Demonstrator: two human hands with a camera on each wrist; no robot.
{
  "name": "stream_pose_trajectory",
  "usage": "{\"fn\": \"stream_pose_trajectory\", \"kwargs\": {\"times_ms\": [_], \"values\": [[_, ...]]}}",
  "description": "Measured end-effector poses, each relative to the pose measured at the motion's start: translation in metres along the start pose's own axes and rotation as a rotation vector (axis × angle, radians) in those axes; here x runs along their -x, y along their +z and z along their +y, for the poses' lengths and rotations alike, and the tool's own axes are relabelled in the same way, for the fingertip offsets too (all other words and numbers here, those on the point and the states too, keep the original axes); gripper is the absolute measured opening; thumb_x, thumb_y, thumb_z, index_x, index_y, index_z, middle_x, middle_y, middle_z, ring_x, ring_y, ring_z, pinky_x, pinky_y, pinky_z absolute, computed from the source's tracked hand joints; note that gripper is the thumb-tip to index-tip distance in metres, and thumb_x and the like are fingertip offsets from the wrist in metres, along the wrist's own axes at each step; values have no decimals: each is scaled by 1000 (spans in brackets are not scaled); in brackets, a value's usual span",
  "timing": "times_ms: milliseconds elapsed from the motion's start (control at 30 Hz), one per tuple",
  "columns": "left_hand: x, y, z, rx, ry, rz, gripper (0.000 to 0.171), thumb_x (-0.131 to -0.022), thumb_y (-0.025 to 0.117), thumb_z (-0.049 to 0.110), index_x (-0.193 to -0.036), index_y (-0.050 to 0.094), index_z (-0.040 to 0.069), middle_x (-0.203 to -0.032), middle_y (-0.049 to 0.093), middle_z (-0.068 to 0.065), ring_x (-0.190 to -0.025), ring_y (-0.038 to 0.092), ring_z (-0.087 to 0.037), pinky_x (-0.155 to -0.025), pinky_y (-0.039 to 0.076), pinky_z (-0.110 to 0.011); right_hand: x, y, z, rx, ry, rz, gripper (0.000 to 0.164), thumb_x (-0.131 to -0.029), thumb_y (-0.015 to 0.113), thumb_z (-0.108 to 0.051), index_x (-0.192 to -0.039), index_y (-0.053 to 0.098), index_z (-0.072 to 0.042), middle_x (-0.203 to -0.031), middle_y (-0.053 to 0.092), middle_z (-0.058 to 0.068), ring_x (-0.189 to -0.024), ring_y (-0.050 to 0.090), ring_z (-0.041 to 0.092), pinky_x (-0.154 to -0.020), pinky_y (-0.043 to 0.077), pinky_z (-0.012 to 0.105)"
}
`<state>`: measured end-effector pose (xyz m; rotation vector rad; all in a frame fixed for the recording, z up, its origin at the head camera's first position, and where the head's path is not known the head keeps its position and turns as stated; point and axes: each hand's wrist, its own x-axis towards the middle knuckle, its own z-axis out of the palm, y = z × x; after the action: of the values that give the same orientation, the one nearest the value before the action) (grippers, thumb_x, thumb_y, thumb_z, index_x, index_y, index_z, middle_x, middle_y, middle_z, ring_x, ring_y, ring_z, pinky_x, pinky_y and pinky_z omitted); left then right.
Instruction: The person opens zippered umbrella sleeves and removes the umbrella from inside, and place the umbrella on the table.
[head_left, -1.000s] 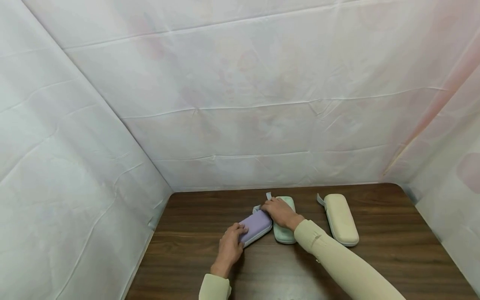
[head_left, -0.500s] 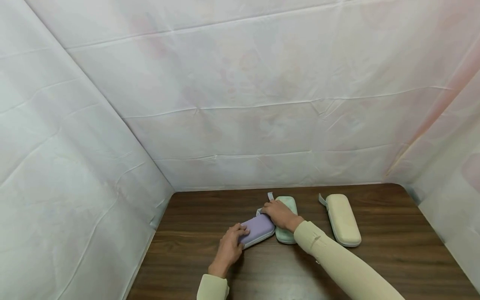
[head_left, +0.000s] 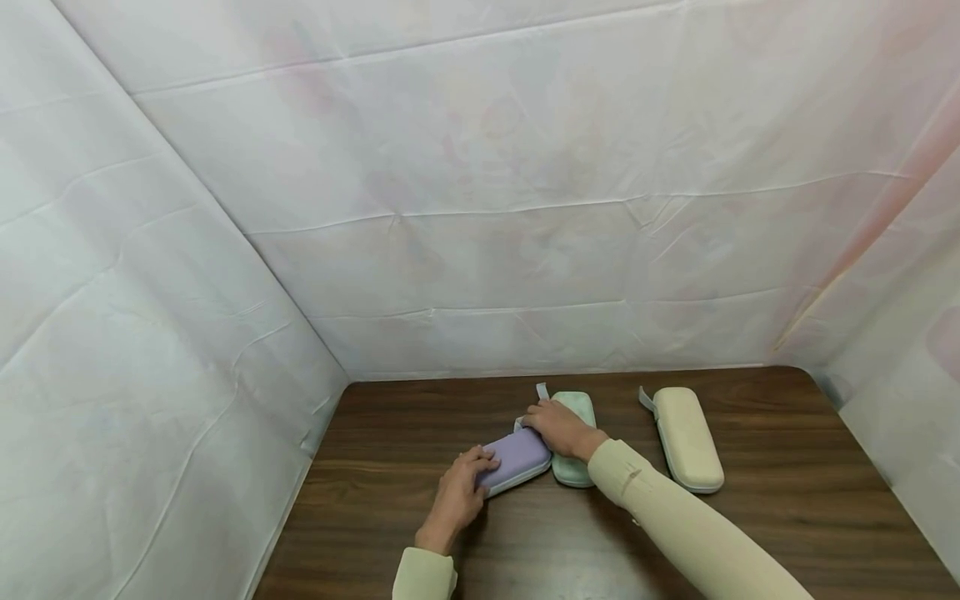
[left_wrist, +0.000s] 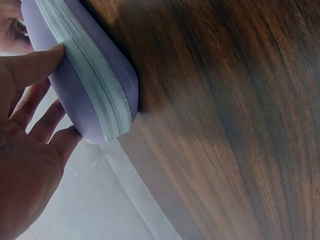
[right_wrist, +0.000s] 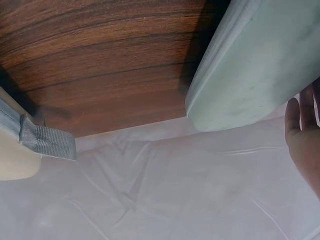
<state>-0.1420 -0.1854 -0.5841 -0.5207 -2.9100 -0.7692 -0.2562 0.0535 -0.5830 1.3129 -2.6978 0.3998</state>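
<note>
A purple zippered glasses case (head_left: 516,460) lies slanted on the table, its pale zipper band facing the person. My left hand (head_left: 459,493) grips its left end, and in the left wrist view the thumb (left_wrist: 42,65) presses beside the zipper. My right hand (head_left: 561,427) reaches across the mint green case (head_left: 573,471), its fingers at the purple case's far right corner by a grey strap (head_left: 518,424). It seems to pinch that corner; the fingertips are hidden. In the right wrist view the green case (right_wrist: 250,75) blocks part of the right hand (right_wrist: 307,135).
A cream case (head_left: 686,437) with a grey strap (head_left: 646,399) lies to the right on the dark wooden table (head_left: 420,408). White sheeting (head_left: 480,250) hangs behind the table and along both sides.
The purple case's right end has shifted slightly nearer the person, against the green case. Both hands keep their places on it. The whole view has drifted a little.
</note>
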Motion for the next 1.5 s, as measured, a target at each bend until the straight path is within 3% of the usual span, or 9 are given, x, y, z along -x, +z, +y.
{"fn": "stream_pose_trajectory", "kwargs": {"times_ms": [300,667,900,1100,1500], "values": [[1,-1,0,4,13,8,44,-81,80,-13,-120,80,6,-136,69,-7,-136,59,-36,-106,51,-57,0,2,3,-13,0,-33,23,-99,66,-1,-118,78,-7,-111,74,7,-105,67,28,-92,56,44],[2,-3,-1,4,21,-28,42,-84,78,-12,-121,79,7,-137,69,-6,-137,58,-35,-107,50,-56,-6,-7,-1,-34,60,-180,26,-102,64,-2,-123,77,-9,-121,72,8,-115,64,31,-101,53,49],[3,-5,-3,46,38,-60,43,-84,78,-15,-121,79,6,-137,68,-7,-137,57,-38,-108,48,-62,-5,-3,-1,33,90,-252,25,-103,64,-7,-122,76,-17,-118,71,3,-113,62,26,-102,51,46],[5,-5,-4,61,40,-57,44,-82,78,-16,-121,79,6,-137,69,-8,-137,58,-39,-107,47,-63,-3,-2,-2,147,57,-238,22,-100,69,-11,-117,79,-20,-114,73,-1,-106,62,23,-94,51,43],[7,-3,-3,54,17,-41,44,-83,79,-14,-122,79,5,-139,69,-8,-139,57,-38,-114,42,-61,-1,4,0,289,36,-188,17,-102,69,-17,-114,79,-21,-112,73,-2,-104,59,22,-94,49,42]]}}
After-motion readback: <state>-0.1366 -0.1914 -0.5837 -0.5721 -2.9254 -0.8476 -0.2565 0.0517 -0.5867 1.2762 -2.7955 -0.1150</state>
